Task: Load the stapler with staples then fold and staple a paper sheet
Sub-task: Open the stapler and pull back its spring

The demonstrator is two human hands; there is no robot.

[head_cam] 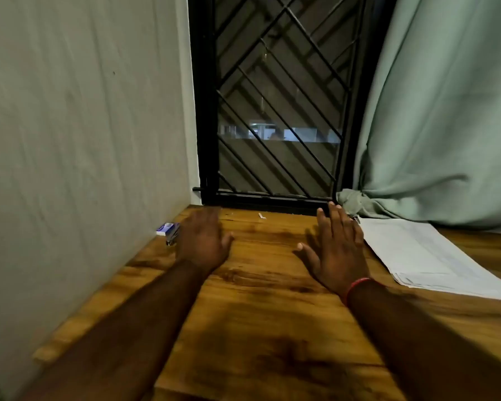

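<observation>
Both of my hands are stretched out over the wooden table point(266, 308), palms down and fingers straight, holding nothing. My left hand point(204, 241) is blurred and lies at the back left. Just left of it, by the wall, sits a small blue and white staple box point(166, 228). A dark stapler point(172, 238) peeks out beside the box, mostly hidden by my hand. My right hand point(336, 250) lies at the back middle, with a red band on the wrist. To its right rests a stack of white paper sheets point(428, 256).
A pale wall point(78, 140) borders the table on the left. A black barred window point(275, 105) stands at the back, with a green curtain point(440, 111) bunched on the table at the back right. A tiny white scrap point(261, 216) lies near the window sill.
</observation>
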